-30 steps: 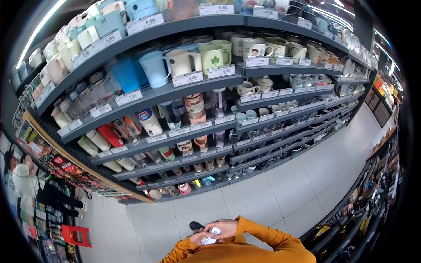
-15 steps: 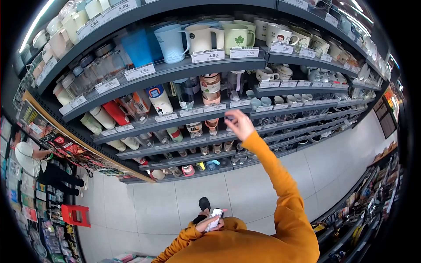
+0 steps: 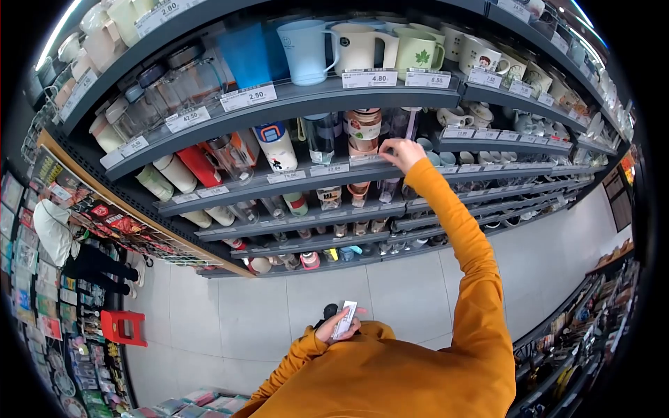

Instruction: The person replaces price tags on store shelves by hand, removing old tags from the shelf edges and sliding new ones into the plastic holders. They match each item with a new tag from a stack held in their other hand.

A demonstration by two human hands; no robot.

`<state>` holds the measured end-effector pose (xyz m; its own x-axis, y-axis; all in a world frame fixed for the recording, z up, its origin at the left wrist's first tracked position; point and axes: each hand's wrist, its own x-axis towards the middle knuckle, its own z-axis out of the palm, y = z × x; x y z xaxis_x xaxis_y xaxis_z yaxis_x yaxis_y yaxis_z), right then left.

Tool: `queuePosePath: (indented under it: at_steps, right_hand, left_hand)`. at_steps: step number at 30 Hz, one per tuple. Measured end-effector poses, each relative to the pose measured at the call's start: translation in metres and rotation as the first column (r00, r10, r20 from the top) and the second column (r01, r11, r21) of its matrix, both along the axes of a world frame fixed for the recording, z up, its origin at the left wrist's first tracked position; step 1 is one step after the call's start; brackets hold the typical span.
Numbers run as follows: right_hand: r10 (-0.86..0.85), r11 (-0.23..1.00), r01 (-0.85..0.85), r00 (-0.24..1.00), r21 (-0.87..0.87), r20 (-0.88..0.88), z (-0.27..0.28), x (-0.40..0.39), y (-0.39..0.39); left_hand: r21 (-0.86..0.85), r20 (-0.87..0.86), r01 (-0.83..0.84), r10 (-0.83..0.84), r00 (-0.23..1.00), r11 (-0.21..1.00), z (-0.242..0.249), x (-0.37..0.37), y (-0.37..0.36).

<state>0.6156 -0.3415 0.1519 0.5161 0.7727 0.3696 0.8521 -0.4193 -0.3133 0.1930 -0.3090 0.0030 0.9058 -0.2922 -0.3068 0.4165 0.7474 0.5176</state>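
My right hand (image 3: 404,155) reaches out to the shelf edge, thumb and fingers pinched together beside the right end of a price label (image 3: 366,159). What sits between those fingertips is too small to make out. Just behind them stand a tumbler with a pink base (image 3: 364,132) and a clear bottle with a pale strap (image 3: 404,124). Low in front of my body, my left hand (image 3: 325,333) is closed around a white stack of printed price labels (image 3: 345,320).
Curved shelves carry a blue mug (image 3: 308,52), a green leaf mug (image 3: 418,52), a penguin flask (image 3: 277,148) and many cups. A red stool (image 3: 124,327) stands on the tiled floor at left, near another person (image 3: 59,233). Racks (image 3: 578,341) line the right side.
My right hand has moved from just below the shelf edge up to the label strip, and its fingers have closed. The view has shifted; my left hand still holds the labels.
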Motion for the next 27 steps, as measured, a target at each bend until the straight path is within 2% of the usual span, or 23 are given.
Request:
queuePosePath:
  at_steps: [1, 4, 6, 7, 8, 10, 13, 16, 17, 20, 21, 24, 25, 27]
  right_hand:
    - [-0.017, 1.0, 0.017, 0.998, -0.009, -0.055, 0.018, -0.016, -0.004]
    - [0.132, 0.976, -0.161, 0.973, 0.145, 0.188, 0.034, -0.055, -0.022]
    - [0.304, 0.937, -0.307, 0.952, 0.167, 0.045, 0.026, -0.094, -0.034]
    - [0.429, 0.901, -0.407, 0.889, 0.151, -0.163, 0.007, -0.113, -0.038]
    - [0.521, 0.851, -0.499, 0.772, 0.16, -0.364, -0.012, -0.134, -0.041]
    - [0.483, 0.802, -0.579, 0.487, 0.145, -0.728, -0.037, -0.175, -0.044]
    - [0.339, 0.773, -0.621, 0.231, 0.13, -0.912, -0.065, -0.202, -0.039]
    - [0.245, 0.815, -0.546, 0.025, 0.192, -0.969, -0.071, -0.203, -0.025]
    - [0.209, 0.833, -0.528, 0.022, 0.167, -0.978, -0.066, -0.199, -0.02]
    - [0.304, 0.736, -0.66, 0.124, 0.149, -0.945, -0.086, -0.2, 0.0]
    - [0.268, 0.731, -0.668, 0.088, 0.142, -0.959, -0.09, -0.205, 0.007]
    - [0.353, 0.675, -0.719, 0.116, 0.167, -0.929, -0.101, -0.212, 0.028]
    - [0.407, 0.643, -0.747, 0.146, 0.169, -0.902, -0.104, -0.21, 0.037]
    - [0.311, 0.809, -0.566, 0.183, 0.159, -0.933, -0.12, -0.194, 0.056]
  left_hand:
    - [0.027, 0.009, 0.007, -0.008, 1.0, 1.0, 0.001, 0.002, 0.005]
    - [0.097, 0.046, 0.035, -0.04, 0.998, 0.995, 0.006, 0.011, 0.022]
    - [0.117, 0.064, 0.07, -0.078, 0.995, 0.991, 0.01, 0.015, 0.029]
    - [0.131, 0.064, 0.108, -0.117, 0.991, 0.985, 0.008, 0.016, 0.033]
    - [0.161, 0.082, 0.14, -0.154, 0.985, 0.977, 0.003, 0.018, 0.037]
    - [0.226, 0.065, 0.193, -0.213, 0.975, 0.955, 0.006, 0.02, 0.044]
    - [0.259, 0.103, 0.25, -0.284, 0.953, 0.933, 0.001, 0.018, 0.061]
    - [0.209, -0.005, 0.233, -0.237, 0.971, 0.95, 0.0, 0.014, 0.074]
    - [0.22, -0.004, 0.259, -0.265, 0.964, 0.941, -0.007, 0.013, 0.082]
    - [0.148, 0.085, 0.091, -0.104, 0.991, 0.985, -0.001, 0.011, 0.084]
    - [0.212, 0.119, 0.022, -0.048, 0.992, 0.977, -0.005, 0.012, 0.084]
    - [0.344, 0.157, 0.002, -0.06, 0.986, 0.939, -0.025, 0.01, 0.094]
    - [0.294, 0.118, 0.017, -0.054, 0.992, 0.956, -0.025, 0.009, 0.097]
    - [0.191, 0.037, 0.048, -0.056, 0.998, 0.98, -0.021, 0.009, 0.105]
